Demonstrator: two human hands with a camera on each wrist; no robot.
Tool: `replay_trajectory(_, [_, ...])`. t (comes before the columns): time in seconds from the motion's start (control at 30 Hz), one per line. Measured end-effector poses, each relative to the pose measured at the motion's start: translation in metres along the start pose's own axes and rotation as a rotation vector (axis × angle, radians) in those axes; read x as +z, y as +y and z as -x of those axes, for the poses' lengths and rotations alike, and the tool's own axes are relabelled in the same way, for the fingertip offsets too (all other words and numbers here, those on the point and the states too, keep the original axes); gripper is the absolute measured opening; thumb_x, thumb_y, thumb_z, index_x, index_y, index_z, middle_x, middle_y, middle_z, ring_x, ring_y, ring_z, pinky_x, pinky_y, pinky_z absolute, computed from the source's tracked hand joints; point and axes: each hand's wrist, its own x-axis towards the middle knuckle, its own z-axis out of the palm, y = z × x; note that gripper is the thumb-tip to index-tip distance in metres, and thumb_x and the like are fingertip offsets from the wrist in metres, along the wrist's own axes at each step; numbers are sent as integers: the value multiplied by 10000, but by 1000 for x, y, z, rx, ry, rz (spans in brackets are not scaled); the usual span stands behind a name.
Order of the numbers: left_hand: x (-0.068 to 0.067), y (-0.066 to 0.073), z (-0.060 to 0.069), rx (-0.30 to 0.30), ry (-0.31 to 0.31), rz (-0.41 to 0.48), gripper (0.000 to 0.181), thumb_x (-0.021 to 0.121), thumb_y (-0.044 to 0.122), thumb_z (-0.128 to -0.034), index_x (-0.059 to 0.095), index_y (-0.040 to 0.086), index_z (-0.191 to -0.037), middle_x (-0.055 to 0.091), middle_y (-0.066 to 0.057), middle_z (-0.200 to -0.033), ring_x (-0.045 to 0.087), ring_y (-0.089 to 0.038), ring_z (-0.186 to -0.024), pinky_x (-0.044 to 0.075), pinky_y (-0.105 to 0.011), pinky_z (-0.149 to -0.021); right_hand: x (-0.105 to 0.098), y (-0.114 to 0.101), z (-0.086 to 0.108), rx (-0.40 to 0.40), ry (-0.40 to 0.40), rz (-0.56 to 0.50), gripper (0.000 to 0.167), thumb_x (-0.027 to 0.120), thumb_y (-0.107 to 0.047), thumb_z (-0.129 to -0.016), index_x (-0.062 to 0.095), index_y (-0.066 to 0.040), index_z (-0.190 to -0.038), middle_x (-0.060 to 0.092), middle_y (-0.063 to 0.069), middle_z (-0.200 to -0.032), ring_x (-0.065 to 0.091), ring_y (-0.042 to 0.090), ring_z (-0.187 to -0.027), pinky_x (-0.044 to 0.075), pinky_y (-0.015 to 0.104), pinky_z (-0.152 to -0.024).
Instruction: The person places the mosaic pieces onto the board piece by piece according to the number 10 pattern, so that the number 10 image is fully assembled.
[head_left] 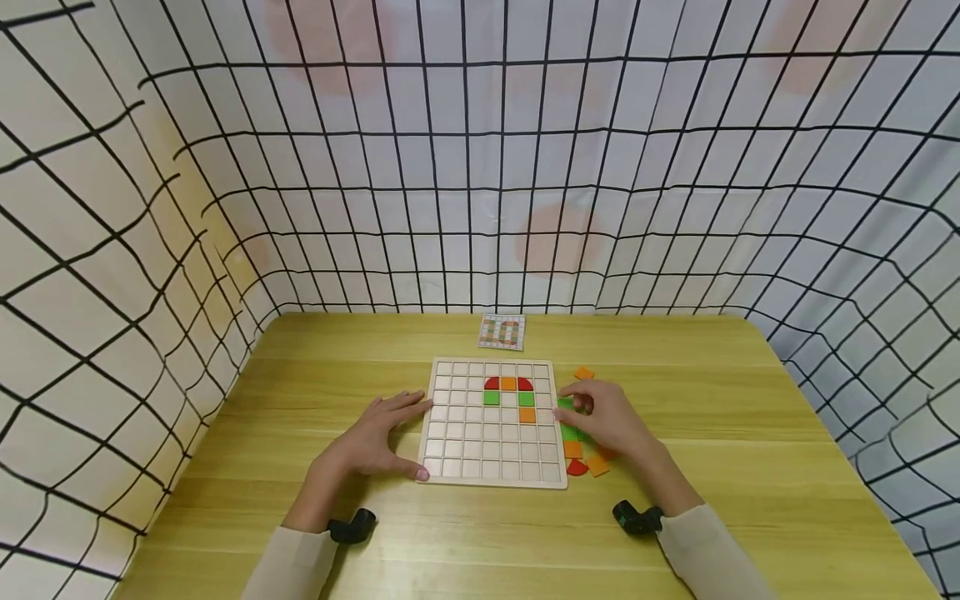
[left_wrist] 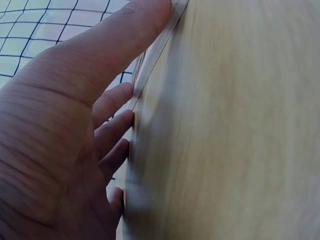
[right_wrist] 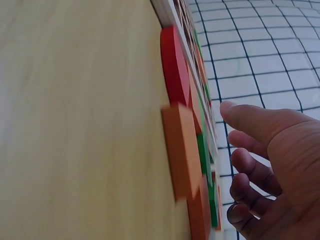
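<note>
A pale wooden grid board (head_left: 465, 442) lies flat. Near its upper middle are two red rounded pieces with an orange square (head_left: 508, 383) between them, green squares (head_left: 491, 398) under both reds, and another orange square under the right green. My left hand (head_left: 363, 437) rests with thumb and fingertips spread along the board's left edge; in the left wrist view those fingers (left_wrist: 114, 135) touch the rim. My right hand (head_left: 615, 417) hovers at the right edge by green pieces (head_left: 570, 433), thumb and index apart. Nothing shows between its fingers (right_wrist: 250, 165) in the right wrist view.
Loose orange pieces (head_left: 597, 465) and a red piece (head_left: 577, 467) lie right of the board, with one orange piece (head_left: 584, 373) farther back. A small patterned card (head_left: 502, 332) lies behind the board. A black-grid white backdrop surrounds the wooden table (head_left: 480, 542).
</note>
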Motion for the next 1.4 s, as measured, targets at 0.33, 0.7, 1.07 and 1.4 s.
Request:
replay_trajectory(0.33, [0,-4,1,-9,-1,-5,1131,902,653,-644,431,240,-1586,316,-43,-1694,244,-360,-1578,92,-633,-1287,-16,28,4,28,62,49,256,795,-289,-923,771,-110,-1105,623,-21,-849,511,149,-744,437,246,-650])
replay_trajectory(0.7, [1,-2,1,-11,-3,4,1128,912,632,-647,427,241,-1588,309,-45,-1697,233,-359,-1581,83,-629,-1289,-28,41,5,79,88,94,231,752,-289,-960,787,-101,-1089,713,36,-945,589,140,-806,508,313,-723])
replay_trajectory(1.07, [1,-1,1,-5,0,1,1123,904,637,-655,424,239,-1589,310,-47,-1696,233,-368,-1579,83,-638,-1285,-41,51,14,128,128,92,269,760,-270,-952,760,-52,-1110,686,37,-858,581,148,-732,500,266,-648])
replay_trajectory(1.4, [0,-1,0,-13,-6,3,1129,900,653,-647,428,241,-1587,304,-35,-1699,229,-359,-1583,79,-631,-1289,-45,60,15,154,132,136,406,766,-330,-942,726,-4,-1182,635,43,-849,519,177,-750,493,362,-744])
